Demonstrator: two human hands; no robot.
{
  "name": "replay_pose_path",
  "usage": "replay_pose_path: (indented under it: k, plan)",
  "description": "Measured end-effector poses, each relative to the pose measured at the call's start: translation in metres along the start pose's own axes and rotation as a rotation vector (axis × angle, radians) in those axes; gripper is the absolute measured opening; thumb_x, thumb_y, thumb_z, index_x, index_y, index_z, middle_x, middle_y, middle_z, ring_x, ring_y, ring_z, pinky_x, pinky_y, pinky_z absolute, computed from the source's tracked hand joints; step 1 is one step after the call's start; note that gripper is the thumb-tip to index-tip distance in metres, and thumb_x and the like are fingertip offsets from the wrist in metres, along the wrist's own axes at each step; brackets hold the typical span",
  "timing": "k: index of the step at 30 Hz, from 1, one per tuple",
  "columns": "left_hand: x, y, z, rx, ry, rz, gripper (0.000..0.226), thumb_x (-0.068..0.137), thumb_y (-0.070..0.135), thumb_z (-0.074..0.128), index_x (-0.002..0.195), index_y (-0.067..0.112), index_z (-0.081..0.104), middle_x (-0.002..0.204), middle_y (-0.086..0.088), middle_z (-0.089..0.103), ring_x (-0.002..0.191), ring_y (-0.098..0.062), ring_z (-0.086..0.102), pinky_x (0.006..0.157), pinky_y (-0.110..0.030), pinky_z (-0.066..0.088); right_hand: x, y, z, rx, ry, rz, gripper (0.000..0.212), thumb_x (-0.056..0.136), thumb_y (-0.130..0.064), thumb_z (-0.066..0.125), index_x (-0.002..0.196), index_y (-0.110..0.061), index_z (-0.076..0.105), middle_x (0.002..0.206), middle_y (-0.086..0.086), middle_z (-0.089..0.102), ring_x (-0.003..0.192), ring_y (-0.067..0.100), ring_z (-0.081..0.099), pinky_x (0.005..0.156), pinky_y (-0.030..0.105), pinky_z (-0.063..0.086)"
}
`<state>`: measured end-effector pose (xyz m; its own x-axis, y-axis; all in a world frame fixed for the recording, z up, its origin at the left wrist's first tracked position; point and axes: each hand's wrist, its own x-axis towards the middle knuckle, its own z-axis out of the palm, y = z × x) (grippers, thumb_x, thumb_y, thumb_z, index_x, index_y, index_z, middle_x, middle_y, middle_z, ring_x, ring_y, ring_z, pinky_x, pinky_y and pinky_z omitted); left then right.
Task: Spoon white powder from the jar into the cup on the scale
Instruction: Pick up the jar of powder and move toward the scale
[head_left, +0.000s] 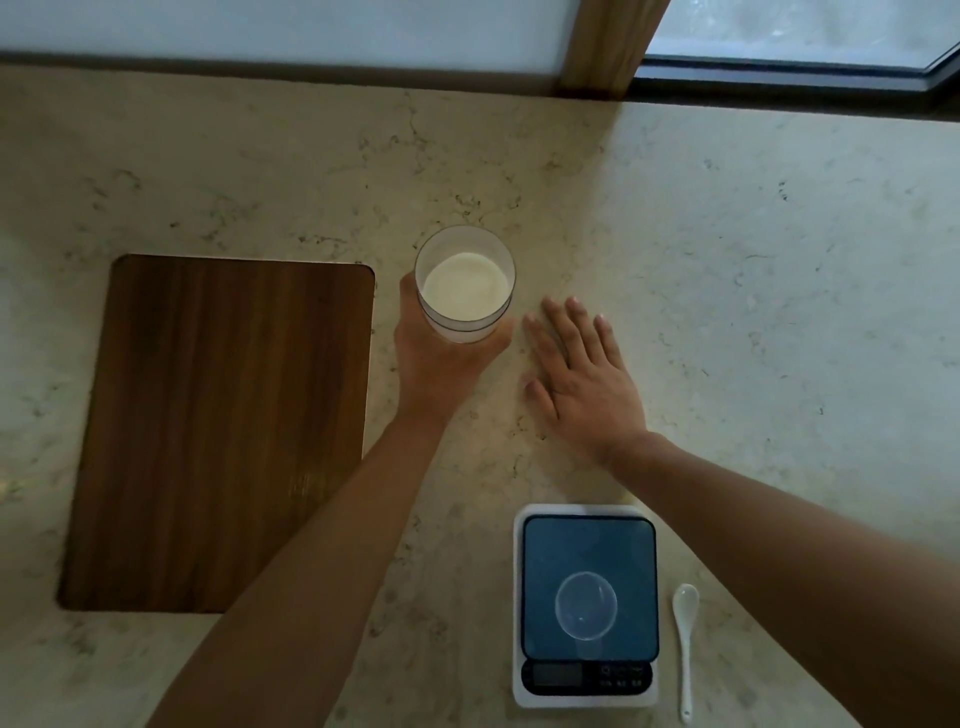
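The person's left hand (439, 353) wraps around the lower wall of the jar (465, 285), which stands on the counter (727, 260) near the centre of view and holds white powder (465, 286) partway up. The right hand (582, 379) lies flat and spread, gripping nothing, just beside the jar at its 4 o'clock.

The spooning looks not yet begun: the cup (586, 605) on the scale (587, 603), at 5 o'clock from the jar, appears empty, and the white spoon (685, 644) lies untouched at the scale's 3 o'clock. The next move likely calls for the free hand to fetch the spoon.

The counter is pale veined stone. A wooden board (223, 431) lies at the jar's 8 o'clock, and a window (800, 31) runs along the far edge.
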<state>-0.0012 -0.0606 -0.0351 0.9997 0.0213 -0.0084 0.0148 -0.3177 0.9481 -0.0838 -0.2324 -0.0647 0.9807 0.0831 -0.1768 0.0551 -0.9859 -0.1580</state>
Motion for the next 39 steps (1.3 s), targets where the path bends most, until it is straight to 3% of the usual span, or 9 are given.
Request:
replay_pose_path:
  k: [2,4,8,13,20,26,31,33,39]
  plan:
    - [0.000,0.004,0.002,0.001,0.005,-0.004,0.076,0.058,0.028,0.090,0.121,0.006,0.053,0.108,-0.006,0.064,0.097,-0.020,0.063,0.085,-0.034,0.053,0.001,-0.001,-0.003,0.030,-0.014,0.004,0.067,0.102,-0.053,0.019,0.159,-0.021,0.006,0.168,0.004,-0.002,0.152,0.022,-0.013,0.123,0.046,-0.003]
    - [-0.001,0.009,0.001,-0.002,0.039,0.015,0.074,0.058,0.025,0.089,0.120,0.007,0.053,0.105,-0.004,0.065,0.094,-0.017,0.063,0.082,-0.028,0.053,0.003,-0.004,-0.008,0.069,-0.007,0.019,0.067,0.102,-0.054,0.019,0.158,-0.018,0.011,0.167,0.007,0.005,0.153,0.024,-0.008,0.124,0.046,-0.002]
    - [-0.007,0.019,-0.007,0.029,0.049,0.074,0.079,0.057,0.031,0.089,0.123,0.012,0.052,0.108,0.000,0.063,0.097,-0.014,0.062,0.082,-0.019,0.050,0.001,-0.012,-0.021,0.183,0.075,0.027,0.054,0.103,-0.047,0.036,0.145,-0.012,0.037,0.156,0.016,0.032,0.146,0.034,0.024,0.122,0.049,0.019]
    - [-0.025,0.033,-0.027,0.022,0.009,0.110,0.084,0.056,0.033,0.091,0.127,0.017,0.049,0.112,0.006,0.061,0.102,-0.008,0.060,0.083,-0.018,0.050,-0.010,-0.023,-0.049,0.219,0.271,0.030,0.028,0.101,-0.025,0.049,0.115,-0.006,0.063,0.117,0.014,0.060,0.105,0.026,0.054,0.088,0.037,0.055]
    - [-0.070,0.054,-0.049,0.012,-0.008,0.110,0.088,0.057,0.035,0.091,0.131,0.027,0.043,0.112,0.000,0.060,0.100,-0.019,0.061,0.083,-0.032,0.057,-0.031,-0.028,-0.100,0.299,0.245,0.144,0.043,0.105,-0.037,0.043,0.082,-0.005,0.063,0.068,0.006,0.066,0.057,0.023,0.065,0.059,0.041,0.059]
    - [-0.114,0.071,-0.066,0.004,-0.058,0.130,0.087,0.058,0.045,0.088,0.131,0.028,0.045,0.117,0.003,0.061,0.106,-0.021,0.061,0.088,-0.034,0.056,-0.069,-0.029,-0.125,0.209,0.203,0.227,0.058,0.100,-0.056,0.037,0.075,-0.009,0.062,0.066,0.007,0.065,0.058,0.026,0.064,0.059,0.039,0.057]
    - [-0.146,0.079,-0.081,-0.017,-0.110,0.128,0.085,0.054,0.044,0.087,0.128,0.027,0.048,0.114,0.005,0.063,0.103,-0.018,0.063,0.084,-0.030,0.057,-0.110,-0.018,-0.133,0.147,0.213,0.329,0.064,0.100,-0.062,0.020,0.055,-0.022,0.041,0.054,0.000,0.050,0.051,0.022,0.053,0.051,0.031,0.043]
    - [-0.156,0.079,-0.086,-0.005,-0.163,0.129,0.081,0.057,0.041,0.087,0.125,0.018,0.051,0.109,-0.004,0.064,0.098,-0.024,0.064,0.082,-0.040,0.058,-0.128,-0.012,-0.132,0.128,0.184,0.386,0.067,0.099,-0.063,0.013,0.054,-0.022,0.040,0.054,-0.001,0.048,0.053,0.023,0.053,0.053,0.032,0.043]
    - [-0.186,0.074,-0.098,0.054,-0.184,0.156,0.082,0.056,0.040,0.089,0.125,0.014,0.053,0.111,-0.004,0.065,0.100,-0.020,0.064,0.084,-0.037,0.057,-0.180,-0.003,-0.108,0.125,0.086,0.404,0.045,0.099,-0.049,0.027,0.065,-0.024,0.041,0.066,-0.001,0.049,0.061,0.021,0.053,0.055,0.033,0.043]
